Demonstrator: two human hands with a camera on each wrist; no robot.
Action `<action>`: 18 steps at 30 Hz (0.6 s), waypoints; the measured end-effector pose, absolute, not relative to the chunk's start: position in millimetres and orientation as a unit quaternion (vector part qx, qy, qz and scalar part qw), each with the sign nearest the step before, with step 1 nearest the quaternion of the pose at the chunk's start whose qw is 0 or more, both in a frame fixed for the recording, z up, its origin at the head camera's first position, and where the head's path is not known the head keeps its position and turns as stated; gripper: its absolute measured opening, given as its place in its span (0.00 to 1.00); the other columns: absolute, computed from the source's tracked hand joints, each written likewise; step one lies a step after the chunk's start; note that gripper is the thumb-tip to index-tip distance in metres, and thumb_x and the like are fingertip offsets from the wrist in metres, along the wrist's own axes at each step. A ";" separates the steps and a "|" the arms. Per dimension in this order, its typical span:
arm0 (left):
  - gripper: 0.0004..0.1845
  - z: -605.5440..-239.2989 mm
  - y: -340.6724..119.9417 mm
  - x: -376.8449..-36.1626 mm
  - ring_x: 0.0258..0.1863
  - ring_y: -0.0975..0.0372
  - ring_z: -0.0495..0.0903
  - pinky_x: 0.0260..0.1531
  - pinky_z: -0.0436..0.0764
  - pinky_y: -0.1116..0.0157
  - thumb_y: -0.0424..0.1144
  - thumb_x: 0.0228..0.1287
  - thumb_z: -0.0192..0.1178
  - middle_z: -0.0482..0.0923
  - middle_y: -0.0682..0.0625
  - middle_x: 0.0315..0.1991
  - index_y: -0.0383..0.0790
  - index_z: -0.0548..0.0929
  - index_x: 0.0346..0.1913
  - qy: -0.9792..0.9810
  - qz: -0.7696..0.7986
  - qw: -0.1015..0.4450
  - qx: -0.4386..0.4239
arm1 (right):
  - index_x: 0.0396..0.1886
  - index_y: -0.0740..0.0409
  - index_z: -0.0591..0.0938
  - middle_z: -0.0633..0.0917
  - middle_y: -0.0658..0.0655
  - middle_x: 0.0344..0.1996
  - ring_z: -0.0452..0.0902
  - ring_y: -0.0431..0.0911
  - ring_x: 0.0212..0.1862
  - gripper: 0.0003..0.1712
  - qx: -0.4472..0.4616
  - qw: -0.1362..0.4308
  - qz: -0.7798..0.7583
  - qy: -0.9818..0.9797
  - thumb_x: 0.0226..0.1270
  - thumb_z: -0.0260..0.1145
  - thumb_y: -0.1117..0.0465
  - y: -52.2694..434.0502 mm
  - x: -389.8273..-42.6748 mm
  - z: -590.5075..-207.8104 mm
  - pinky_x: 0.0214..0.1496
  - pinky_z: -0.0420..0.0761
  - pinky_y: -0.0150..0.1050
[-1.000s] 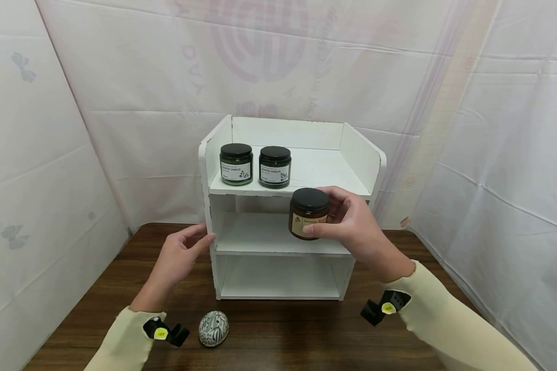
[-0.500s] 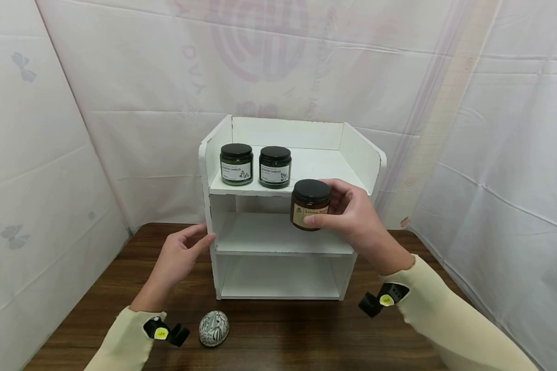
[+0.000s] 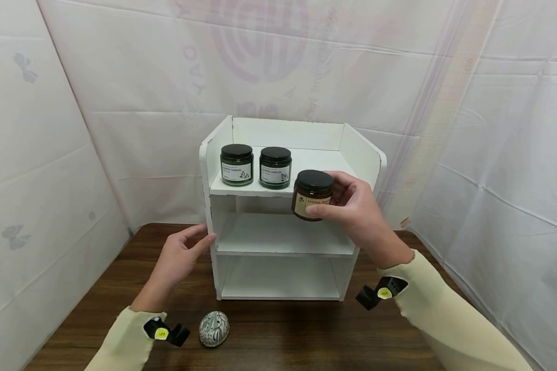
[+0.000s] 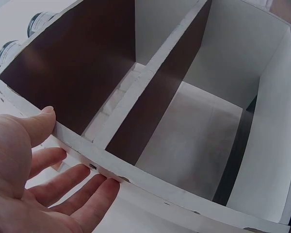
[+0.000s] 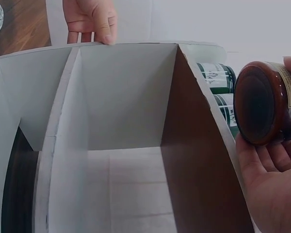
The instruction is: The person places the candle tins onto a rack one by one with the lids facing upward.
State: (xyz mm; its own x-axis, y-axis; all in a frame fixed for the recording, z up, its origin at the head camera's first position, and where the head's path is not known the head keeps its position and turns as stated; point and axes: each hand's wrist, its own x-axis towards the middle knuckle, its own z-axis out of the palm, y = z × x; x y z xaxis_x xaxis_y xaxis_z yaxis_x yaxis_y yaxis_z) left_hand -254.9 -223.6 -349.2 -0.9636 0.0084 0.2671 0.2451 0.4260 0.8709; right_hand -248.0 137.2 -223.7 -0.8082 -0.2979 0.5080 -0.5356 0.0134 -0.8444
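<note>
My right hand (image 3: 359, 208) grips a brown glass candle jar (image 3: 313, 196) with a black lid and a tan label, its thumb across the label. The jar hangs in front of the top tier of a white wooden shelf (image 3: 285, 135), right of two green candle jars (image 3: 236, 172) that stand upright on that tier. Seen from the right wrist, the held jar (image 5: 254, 104) shows its dark base. My left hand (image 3: 178, 255) rests on the shelf's left side. In the left wrist view, its thumb (image 4: 41, 124) lies on the front edge and the loosely extended fingers touch the outer face.
A black-and-white patterned egg-shaped object (image 3: 214, 329) lies on the dark wooden table (image 3: 278, 335), in front of the shelf's left corner. White sheets (image 3: 144, 77) hang behind and on both sides.
The right hand has lifted the brown candle jar steadily, up to the front of the top tier and slightly right. My left hand, the shelf and the green jars have stayed in place.
</note>
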 end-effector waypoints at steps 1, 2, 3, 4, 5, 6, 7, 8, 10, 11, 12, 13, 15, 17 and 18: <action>0.33 -349.3 -223.6 -254.9 0.53 0.55 0.84 0.45 0.81 0.73 0.57 0.72 0.63 0.78 0.41 0.66 0.42 0.75 0.72 -0.837 -0.530 0.112 -0.076 | 0.61 0.60 0.81 0.89 0.51 0.46 0.85 0.43 0.44 0.34 0.295 0.093 0.639 -0.704 0.51 0.78 0.73 137.0 -248.6 -223.1 0.47 0.85 0.34; 0.33 -349.5 -223.6 -254.8 0.53 0.55 0.84 0.45 0.81 0.72 0.57 0.72 0.63 0.79 0.41 0.66 0.42 0.75 0.72 -0.837 -0.530 0.113 -0.077 | 0.61 0.60 0.81 0.89 0.51 0.46 0.85 0.43 0.44 0.34 0.295 0.094 0.639 -0.704 0.51 0.78 0.73 137.0 -248.8 -222.3 0.47 0.85 0.34; 0.33 -349.6 -223.6 -254.7 0.53 0.55 0.84 0.45 0.82 0.72 0.57 0.72 0.62 0.79 0.41 0.66 0.42 0.75 0.72 -0.837 -0.530 0.113 -0.077 | 0.62 0.59 0.81 0.89 0.51 0.46 0.85 0.43 0.44 0.34 0.295 0.095 0.637 -0.705 0.51 0.78 0.73 137.0 -249.1 -221.5 0.48 0.85 0.34; 0.33 -349.6 -223.6 -254.7 0.53 0.55 0.84 0.45 0.82 0.72 0.57 0.72 0.62 0.79 0.41 0.66 0.42 0.75 0.72 -0.837 -0.530 0.114 -0.078 | 0.62 0.60 0.81 0.89 0.51 0.47 0.85 0.43 0.44 0.34 0.296 0.096 0.637 -0.705 0.51 0.78 0.73 137.0 -249.8 -220.9 0.48 0.85 0.34; 0.33 -349.7 -223.6 -254.8 0.53 0.55 0.84 0.45 0.82 0.72 0.56 0.72 0.62 0.79 0.41 0.66 0.42 0.75 0.72 -0.836 -0.531 0.114 -0.078 | 0.62 0.60 0.80 0.89 0.51 0.47 0.85 0.43 0.44 0.35 0.297 0.096 0.639 -0.703 0.51 0.78 0.73 136.9 -250.6 -220.3 0.48 0.85 0.34; 0.33 -349.7 -223.6 -254.8 0.53 0.55 0.84 0.46 0.82 0.72 0.56 0.72 0.62 0.79 0.41 0.66 0.41 0.75 0.72 -0.835 -0.532 0.114 -0.078 | 0.62 0.61 0.80 0.89 0.52 0.47 0.85 0.44 0.44 0.34 0.298 0.098 0.641 -0.701 0.51 0.77 0.73 136.9 -250.8 -219.4 0.48 0.85 0.34; 0.33 -349.6 -223.6 -254.9 0.53 0.55 0.84 0.46 0.82 0.72 0.56 0.72 0.62 0.79 0.41 0.66 0.41 0.75 0.72 -0.835 -0.532 0.114 -0.078 | 0.62 0.61 0.80 0.89 0.52 0.47 0.85 0.43 0.44 0.34 0.298 0.099 0.641 -0.701 0.52 0.77 0.74 137.0 -251.2 -218.4 0.47 0.85 0.34; 0.33 -349.6 -223.6 -254.9 0.53 0.55 0.84 0.46 0.83 0.72 0.56 0.72 0.62 0.79 0.41 0.66 0.41 0.75 0.72 -0.835 -0.532 0.113 -0.078 | 0.62 0.61 0.80 0.89 0.52 0.47 0.86 0.43 0.44 0.34 0.298 0.100 0.641 -0.700 0.52 0.77 0.74 137.1 -251.6 -217.5 0.47 0.85 0.34; 0.33 -349.4 -223.5 -254.8 0.52 0.55 0.85 0.46 0.83 0.71 0.56 0.72 0.62 0.79 0.41 0.66 0.41 0.75 0.72 -0.836 -0.531 0.113 -0.078 | 0.62 0.61 0.80 0.89 0.51 0.46 0.86 0.43 0.44 0.34 0.299 0.102 0.643 -0.697 0.52 0.76 0.74 137.5 -253.2 -216.3 0.47 0.85 0.34; 0.33 -349.3 -223.4 -254.8 0.52 0.54 0.85 0.46 0.83 0.71 0.56 0.72 0.63 0.79 0.40 0.66 0.41 0.75 0.72 -0.836 -0.532 0.113 -0.078 | 0.62 0.61 0.80 0.89 0.51 0.46 0.86 0.43 0.44 0.34 0.300 0.103 0.644 -0.697 0.52 0.76 0.74 137.7 -253.8 -215.5 0.47 0.85 0.34; 0.33 -349.2 -223.3 -254.6 0.52 0.54 0.85 0.46 0.83 0.71 0.56 0.72 0.62 0.79 0.40 0.66 0.41 0.75 0.72 -0.836 -0.532 0.113 -0.078 | 0.62 0.61 0.80 0.89 0.51 0.46 0.86 0.43 0.44 0.34 0.301 0.104 0.642 -0.698 0.52 0.76 0.74 137.9 -254.1 -214.6 0.46 0.85 0.33; 0.33 -349.0 -223.1 -254.5 0.53 0.54 0.85 0.46 0.84 0.70 0.56 0.72 0.62 0.79 0.40 0.66 0.40 0.74 0.72 -0.836 -0.532 0.113 -0.078 | 0.62 0.61 0.80 0.89 0.51 0.46 0.86 0.43 0.44 0.34 0.302 0.105 0.641 -0.698 0.52 0.76 0.74 138.1 -254.6 -213.7 0.46 0.85 0.33; 0.33 -348.7 -222.9 -254.3 0.53 0.54 0.85 0.47 0.84 0.69 0.56 0.72 0.62 0.78 0.41 0.66 0.41 0.74 0.72 -0.835 -0.534 0.112 -0.078 | 0.62 0.61 0.81 0.89 0.51 0.46 0.86 0.43 0.44 0.34 0.304 0.107 0.640 -0.697 0.52 0.76 0.74 138.3 -255.2 -211.8 0.47 0.85 0.34; 0.33 -348.3 -222.7 -254.0 0.54 0.54 0.84 0.48 0.84 0.68 0.56 0.72 0.62 0.78 0.41 0.66 0.41 0.74 0.73 -0.834 -0.535 0.110 -0.077 | 0.61 0.60 0.81 0.89 0.51 0.46 0.86 0.43 0.44 0.34 0.304 0.108 0.639 -0.698 0.52 0.77 0.75 138.7 -255.7 -209.8 0.47 0.86 0.34; 0.34 -348.2 -222.7 -253.9 0.54 0.53 0.84 0.48 0.84 0.68 0.56 0.72 0.62 0.78 0.41 0.67 0.41 0.74 0.73 -0.834 -0.535 0.109 -0.077 | 0.61 0.60 0.81 0.89 0.51 0.46 0.87 0.43 0.44 0.34 0.304 0.109 0.638 -0.699 0.51 0.77 0.75 138.9 -255.8 -208.8 0.47 0.86 0.34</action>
